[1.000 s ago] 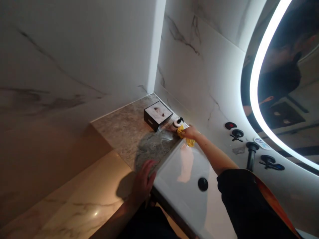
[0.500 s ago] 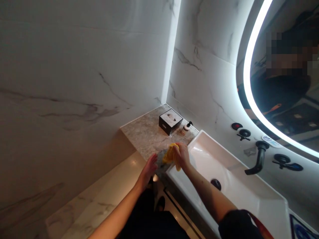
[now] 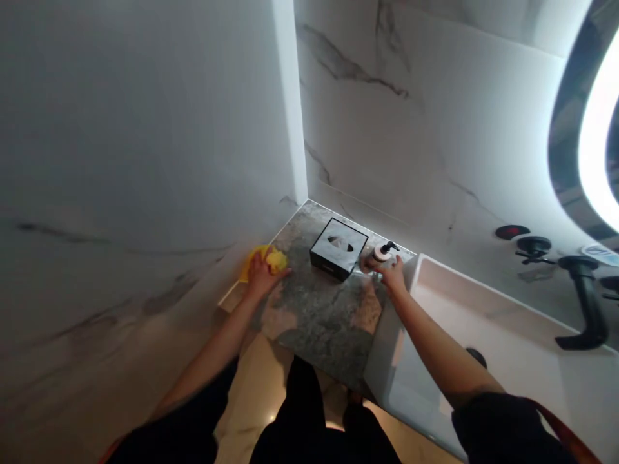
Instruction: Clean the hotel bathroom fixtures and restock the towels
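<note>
Holding a yellow cloth (image 3: 276, 261) in the left hand (image 3: 262, 277), at nine o'clock from the tissue box (image 3: 346, 256), along the edge of the grey stone-patterned surface (image 3: 319, 328) beside the wall (image 3: 159, 161). Gripping with curled fingers, with folds sticking out to either side. Seemingly at a wiping step, judging by the cloth held low at that edge; for a next move, probably calls for a firm, even press on the cloth and care around box and bottle. Looks soft and crumpled, bright yellow, balled up towards three o'clock of the knuckles and looser towards ten; too blurred to make out weave or wetness. At three o'clock from the box, reaching with the right hand (image 3: 394, 278) to the pump bottle (image 3: 380, 254), upright with a black head; fingers parted close to its lower part, but cannot tell whether gripping or only touching. Further out, at four o'clock, a white basin (image 3: 512, 316) with a dark drain (image 3: 476, 356); towards three, a black spout (image 3: 586, 309); towards two, a lit mirror (image 3: 597, 142), cut off by the frame. At six o'clock, below the front edge, dark-clothed legs (image 3: 309, 419).
</note>
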Motion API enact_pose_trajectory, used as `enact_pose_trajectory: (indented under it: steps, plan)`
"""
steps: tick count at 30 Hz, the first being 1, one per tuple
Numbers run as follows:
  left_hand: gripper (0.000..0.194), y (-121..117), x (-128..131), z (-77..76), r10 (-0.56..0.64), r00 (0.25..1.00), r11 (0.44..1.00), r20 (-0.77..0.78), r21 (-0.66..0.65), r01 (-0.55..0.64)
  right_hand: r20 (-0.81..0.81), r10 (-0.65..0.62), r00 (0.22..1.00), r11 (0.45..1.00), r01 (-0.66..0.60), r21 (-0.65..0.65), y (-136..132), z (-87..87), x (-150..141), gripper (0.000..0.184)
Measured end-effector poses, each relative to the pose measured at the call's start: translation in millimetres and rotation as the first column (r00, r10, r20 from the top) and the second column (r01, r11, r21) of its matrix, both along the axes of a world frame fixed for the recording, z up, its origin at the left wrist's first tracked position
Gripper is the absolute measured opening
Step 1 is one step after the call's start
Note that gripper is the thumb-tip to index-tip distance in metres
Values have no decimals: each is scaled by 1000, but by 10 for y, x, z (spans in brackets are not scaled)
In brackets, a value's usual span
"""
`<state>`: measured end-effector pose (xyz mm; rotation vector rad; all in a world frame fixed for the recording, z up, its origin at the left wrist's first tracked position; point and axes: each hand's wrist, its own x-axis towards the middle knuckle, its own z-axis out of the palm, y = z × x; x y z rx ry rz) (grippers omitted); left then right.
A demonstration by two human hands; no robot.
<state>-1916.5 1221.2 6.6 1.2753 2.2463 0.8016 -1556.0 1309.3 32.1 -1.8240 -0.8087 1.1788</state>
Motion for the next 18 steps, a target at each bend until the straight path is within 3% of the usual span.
enact_pose_trajectory:
  steps: [2,4,6,8,9,11,13,15,16,18]
  plan:
    - [69,344,-113,-293,-164,968,980,-189,-145,138,100,45,994,993,-56,105,188,-138,-66,95]
    - [54,389,-23,-521,-240,918,968,-315,-149,202,202,73,977,981,-106,160,286,-234,-135,82]
    - [50,76,196,-671,-294,862,956,-413,-138,259,273,67,960,977,-119,178,334,-280,-184,69]
    - [50,-543,490,-771,-415,795,909,-442,-183,373,303,37,952,976,-99,192,367,-273,-214,62]
    - [51,-914,655,-817,-503,743,862,-442,-187,472,306,13,952,978,-76,195,384,-249,-221,61]
    - [60,-1610,1007,-915,-695,600,699,-395,-180,692,297,-61,953,978,-3,209,411,-149,-215,60]
    - [72,-2005,1385,-1009,-869,401,445,-290,-104,889,263,-171,950,953,92,287,403,39,-168,59]
    - [69,-1916,1786,-1064,-926,330,350,-182,-88,933,190,-261,946,891,161,425,321,323,-80,64]
    - [64,-1685,1993,-1065,-931,338,353,-139,-93,931,149,-281,948,852,175,494,245,494,-26,68]
    - [51,-950,2399,-1009,-899,426,436,-103,-102,894,85,-281,956,786,178,592,26,852,87,76]
